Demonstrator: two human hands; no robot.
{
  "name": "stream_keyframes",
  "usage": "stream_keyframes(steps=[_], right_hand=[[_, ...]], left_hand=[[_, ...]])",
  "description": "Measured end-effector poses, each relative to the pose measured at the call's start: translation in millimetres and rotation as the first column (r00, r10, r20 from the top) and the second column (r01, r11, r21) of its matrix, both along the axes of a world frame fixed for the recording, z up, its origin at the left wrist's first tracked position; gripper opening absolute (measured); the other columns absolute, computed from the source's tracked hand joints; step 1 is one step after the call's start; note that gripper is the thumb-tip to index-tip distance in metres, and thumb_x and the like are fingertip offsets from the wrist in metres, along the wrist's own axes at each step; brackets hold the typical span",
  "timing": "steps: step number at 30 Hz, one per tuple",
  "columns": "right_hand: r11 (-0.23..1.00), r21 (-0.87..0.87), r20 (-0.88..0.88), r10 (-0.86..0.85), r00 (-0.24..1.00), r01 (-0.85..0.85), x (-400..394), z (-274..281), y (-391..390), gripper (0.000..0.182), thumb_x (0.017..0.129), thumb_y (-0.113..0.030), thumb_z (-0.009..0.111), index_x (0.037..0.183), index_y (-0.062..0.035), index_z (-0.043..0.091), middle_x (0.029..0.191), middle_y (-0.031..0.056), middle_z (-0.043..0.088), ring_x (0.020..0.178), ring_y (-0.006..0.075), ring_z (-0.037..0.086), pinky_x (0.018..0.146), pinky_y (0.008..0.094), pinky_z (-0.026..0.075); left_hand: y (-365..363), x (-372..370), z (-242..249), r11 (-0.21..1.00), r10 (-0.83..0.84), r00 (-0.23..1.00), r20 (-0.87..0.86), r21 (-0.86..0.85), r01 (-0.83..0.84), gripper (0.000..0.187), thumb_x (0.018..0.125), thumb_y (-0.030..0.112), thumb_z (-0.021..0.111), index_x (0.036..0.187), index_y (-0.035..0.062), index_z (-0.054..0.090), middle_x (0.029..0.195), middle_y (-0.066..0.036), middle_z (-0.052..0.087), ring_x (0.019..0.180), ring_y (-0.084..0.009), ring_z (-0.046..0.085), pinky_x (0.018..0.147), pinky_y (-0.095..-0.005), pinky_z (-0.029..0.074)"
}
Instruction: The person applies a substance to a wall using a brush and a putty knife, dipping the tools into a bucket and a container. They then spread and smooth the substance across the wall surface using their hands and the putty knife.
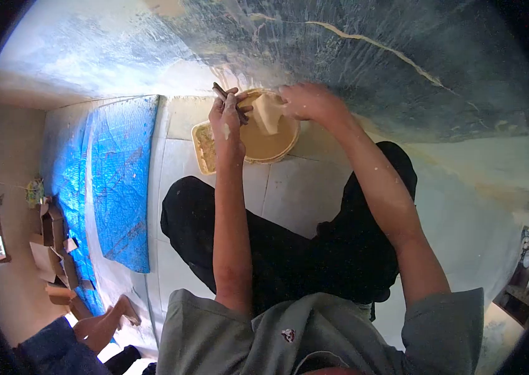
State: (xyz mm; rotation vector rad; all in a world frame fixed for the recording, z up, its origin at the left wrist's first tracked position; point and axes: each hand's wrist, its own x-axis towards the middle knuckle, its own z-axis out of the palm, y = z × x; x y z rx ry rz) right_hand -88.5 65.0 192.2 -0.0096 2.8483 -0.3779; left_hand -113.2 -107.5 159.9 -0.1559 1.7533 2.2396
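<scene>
My left hand (230, 115) is closed around a dark, thin stick-like tool (219, 92) at the left rim of a round tub. Its exact kind I cannot make out. My right hand (308, 102), a little blurred, grips a pale cream cloth-like piece (268, 114) that hangs over the tub and meets the liquid. Murky tan liquid fills much of the round tub (294, 145), which stands on the tiled floor against the wall. Beside it on the left, partly behind my left wrist, is a small yellowish rectangular container (204, 164) with stained contents.
A painted wall (389, 81) with a pale crack-like line rises ahead. At left, a blue sheet (120, 187) covers part of the floor. Cardboard boxes (52, 250) stand farther left. Another person's bare leg (102, 328) shows at bottom left. My bent knees flank the tiles.
</scene>
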Motion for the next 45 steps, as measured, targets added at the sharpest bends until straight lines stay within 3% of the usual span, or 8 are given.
stream_keyframes(steps=[7,16,19,28,31,34,41,45], right_hand=[[1.000,0.006,-0.022,-0.020,1.000,0.021,-5.8,3.0,6.6,0.036,0.070,-0.033,0.057,0.088,-0.0020,0.065,0.089,0.0200,0.065,0.083,0.0355,0.063,0.072,0.0447,0.050],[0.996,-0.069,-0.029,-0.051,0.998,0.048,-7.7,11.5,-2.9,0.033,0.065,-0.027,0.061,0.088,-0.0041,0.065,0.089,0.0193,0.064,0.083,0.0365,0.063,0.073,0.0450,0.048],[0.998,-0.035,0.112,-0.038,0.993,0.042,-9.8,17.5,-2.4,0.023,0.062,-0.019,0.060,0.081,-0.0067,0.058,0.082,0.0178,0.061,0.081,0.0355,0.059,0.068,0.0436,0.045],[0.995,0.065,-0.018,0.082,0.996,-0.081,-8.2,19.1,-9.1,0.030,0.060,-0.008,0.065,0.090,-0.0081,0.064,0.085,0.0132,0.064,0.085,0.0288,0.062,0.072,0.0406,0.048],[0.989,-0.144,0.092,0.043,0.995,-0.030,-14.7,20.7,-0.4,0.031,0.060,-0.012,0.068,0.091,-0.0088,0.068,0.080,0.0153,0.065,0.076,0.0277,0.064,0.069,0.0378,0.050],[0.975,-0.201,-0.004,0.096,0.995,-0.095,-20.2,15.7,4.4,0.032,0.060,-0.015,0.069,0.090,-0.0063,0.069,0.070,0.0164,0.065,0.066,0.0272,0.064,0.065,0.0354,0.051],[0.960,-0.231,-0.184,0.116,0.976,-0.157,-21.4,26.0,0.0,0.034,0.070,-0.033,0.068,0.083,-0.0010,0.065,0.065,0.0176,0.061,0.059,0.0276,0.060,0.058,0.0377,0.046],[0.979,-0.168,-0.376,0.042,0.926,-0.113,-24.7,18.4,6.1,0.041,0.074,-0.040,0.069,0.081,-0.0002,0.063,0.068,0.0172,0.061,0.061,0.0274,0.060,0.059,0.0370,0.046]], left_hand=[[-5.0,-5.2,2.8,0.999,0.038,0.999,-0.015,0.020,-0.038,0.034,0.092,0.024,0.048,0.117,0.0006,0.050,0.101,-0.011,0.060,0.077,-0.0164,0.059,0.067,-0.0288,0.045],[-7.7,-10.2,-4.5,0.996,0.043,0.999,0.002,0.083,-0.043,0.032,0.092,0.023,0.048,0.115,0.0013,0.050,0.099,-0.010,0.061,0.076,-0.0172,0.059,0.067,-0.0297,0.046],[-13.4,-8.3,-0.8,0.992,0.079,0.996,0.030,0.093,-0.081,0.031,0.092,0.022,0.048,0.115,0.0010,0.051,0.099,-0.010,0.060,0.076,-0.0174,0.059,0.067,-0.0294,0.046],[-12.7,-7.6,1.2,0.997,0.044,0.999,0.006,0.068,-0.044,0.026,0.091,0.015,0.051,0.111,-0.0011,0.055,0.094,-0.010,0.062,0.071,-0.0140,0.058,0.061,-0.0245,0.047],[-13.5,-5.8,-9.9,1.000,-0.021,0.999,-0.026,-0.018,0.021,0.026,0.090,0.015,0.053,0.108,-0.0023,0.058,0.091,-0.009,0.063,0.074,-0.0116,0.056,0.065,-0.0243,0.046],[-10.2,-7.7,-17.9,0.909,-0.212,0.952,-0.220,-0.402,0.109,0.024,0.085,0.014,0.059,0.100,-0.0045,0.062,0.085,-0.006,0.064,0.075,-0.0109,0.055,0.070,-0.0250,0.045],[-1.4,-7.9,-28.0,0.907,-0.288,0.931,-0.225,-0.376,0.190,0.025,0.081,0.008,0.064,0.102,-0.0051,0.062,0.091,-0.007,0.064,0.082,-0.0130,0.057,0.076,-0.0266,0.046],[4.1,-5.3,-22.5,0.966,-0.247,0.951,-0.187,-0.121,0.227,0.024,0.079,0.006,0.067,0.099,-0.0053,0.063,0.089,-0.006,0.064,0.078,-0.0128,0.058,0.072,-0.0265,0.047]])
